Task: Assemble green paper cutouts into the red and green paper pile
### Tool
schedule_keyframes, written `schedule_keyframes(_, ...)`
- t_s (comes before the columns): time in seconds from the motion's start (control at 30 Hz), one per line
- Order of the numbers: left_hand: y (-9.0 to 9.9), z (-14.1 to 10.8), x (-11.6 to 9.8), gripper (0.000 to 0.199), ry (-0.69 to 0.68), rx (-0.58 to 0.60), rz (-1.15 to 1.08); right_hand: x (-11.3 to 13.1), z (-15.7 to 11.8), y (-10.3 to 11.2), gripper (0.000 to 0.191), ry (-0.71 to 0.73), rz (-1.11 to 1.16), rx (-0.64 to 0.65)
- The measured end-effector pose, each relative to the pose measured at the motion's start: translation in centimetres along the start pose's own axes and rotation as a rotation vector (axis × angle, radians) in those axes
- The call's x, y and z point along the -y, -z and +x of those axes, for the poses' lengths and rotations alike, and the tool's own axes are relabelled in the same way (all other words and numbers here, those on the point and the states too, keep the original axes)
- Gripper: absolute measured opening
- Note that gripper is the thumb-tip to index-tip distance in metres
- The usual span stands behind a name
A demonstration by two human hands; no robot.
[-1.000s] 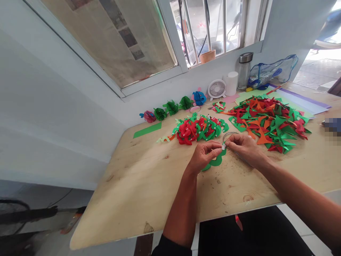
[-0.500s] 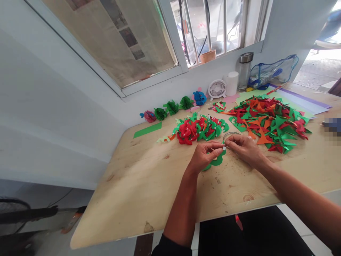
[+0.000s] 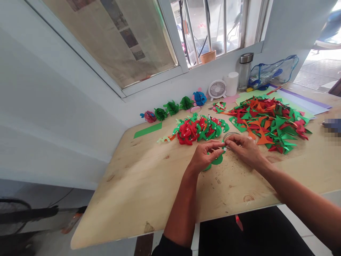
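Note:
Between the thumb and fingers of my left hand (image 3: pixel 205 155) is a green paper cutout (image 3: pixel 218 160) with rounded lobes. A small white square (image 3: pixel 225 149) sits near its upper edge. My right hand (image 3: pixel 243 147) is closed in a pinch at that upper edge, its fingertips almost meeting the left ones; what they grip is too small to make out. Just behind the right fingers lies a thin grey ring or coil (image 3: pixel 228 134), partly covered by them. Beyond my hands is a pile of red and green paper cutouts (image 3: pixel 199 128), several bearing white squares.
A large heap of red, green and orange paper scraps (image 3: pixel 269 121) spreads at the right. Along the wall stand folded paper figures (image 3: pixel 172 107), a small white fan (image 3: pixel 217 89), a glass bottle (image 3: pixel 245 73) and a clear pouch (image 3: pixel 274 71). A green strip (image 3: pixel 147 130) lies left.
Both hands stay nearly in place. The cutout and its white square have shifted very slightly between the fingers.

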State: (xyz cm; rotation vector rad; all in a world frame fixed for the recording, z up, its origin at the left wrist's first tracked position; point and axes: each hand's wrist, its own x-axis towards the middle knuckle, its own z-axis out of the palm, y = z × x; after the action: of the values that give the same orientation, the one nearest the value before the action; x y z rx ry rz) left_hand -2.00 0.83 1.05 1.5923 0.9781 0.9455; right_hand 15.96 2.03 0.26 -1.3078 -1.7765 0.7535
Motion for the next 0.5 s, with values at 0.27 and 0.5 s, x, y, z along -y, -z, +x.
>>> schedule_keyframes(0.27,0.00,0.01,0.12,0.031,0.002,0.020,0.006,0.16,-0.10,-0.16,0.024,0.002,-0.016,-0.029)
schedule_keyframes(0.5,-0.04,0.01,0.10,0.031,-0.011,0.020,0.007,0.12,-0.09,-0.19,0.024,0.017,-0.023,-0.029)
